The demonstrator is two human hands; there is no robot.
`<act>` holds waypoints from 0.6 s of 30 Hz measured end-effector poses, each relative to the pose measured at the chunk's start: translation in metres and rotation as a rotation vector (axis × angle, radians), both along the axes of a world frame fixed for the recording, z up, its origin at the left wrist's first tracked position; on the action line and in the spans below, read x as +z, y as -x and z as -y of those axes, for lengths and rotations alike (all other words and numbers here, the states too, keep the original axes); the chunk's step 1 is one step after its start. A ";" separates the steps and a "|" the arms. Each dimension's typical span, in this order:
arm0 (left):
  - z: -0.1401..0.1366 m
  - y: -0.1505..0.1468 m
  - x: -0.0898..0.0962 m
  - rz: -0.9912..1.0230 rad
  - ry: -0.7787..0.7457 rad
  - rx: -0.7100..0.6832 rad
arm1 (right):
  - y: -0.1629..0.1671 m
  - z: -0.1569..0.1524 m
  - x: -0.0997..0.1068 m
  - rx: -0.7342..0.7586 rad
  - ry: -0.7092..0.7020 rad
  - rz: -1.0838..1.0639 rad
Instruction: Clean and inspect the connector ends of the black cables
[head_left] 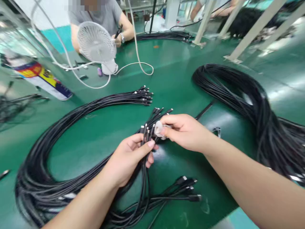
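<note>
We are seeing the left hand (134,152) holding a small cluster of black cables (147,136) above the bench (173,82), its thumb and fingers pressing round them just below the plugs, presumably so that the tips are standing free. The right hand (183,130) is pinching a small white wad (159,128) between thumb and fingers, right beside those plugs; cloth or paper, we are not managing to tell, nor whether it is touching metal. The wad is perhaps sparing the tips from bare skin. A long curved bundle (33,168) is lying to the left, its far plug ends (144,96) pointing towards the middle, likely for easy reach. Other loose plugs (189,189) are resting nearer us, below the hands. A thick coil (259,98) is lying well apart on the right, probably leaving working room. Beyond, a white fan (96,43) is standing clear of the cables.
</note>
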State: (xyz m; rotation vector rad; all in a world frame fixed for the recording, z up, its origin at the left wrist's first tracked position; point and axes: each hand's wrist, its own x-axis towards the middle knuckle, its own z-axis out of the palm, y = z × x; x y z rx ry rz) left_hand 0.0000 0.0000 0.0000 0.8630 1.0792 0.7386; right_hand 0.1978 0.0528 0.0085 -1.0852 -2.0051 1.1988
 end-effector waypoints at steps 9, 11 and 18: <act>-0.002 0.001 0.007 -0.121 0.008 -0.033 | -0.004 -0.010 0.003 0.291 -0.199 -0.048; -0.004 0.000 0.011 -0.169 0.021 -0.023 | -0.004 -0.011 0.004 0.334 -0.272 -0.025; -0.005 0.002 0.009 -0.251 0.138 0.066 | -0.001 -0.013 0.012 0.414 -0.304 0.107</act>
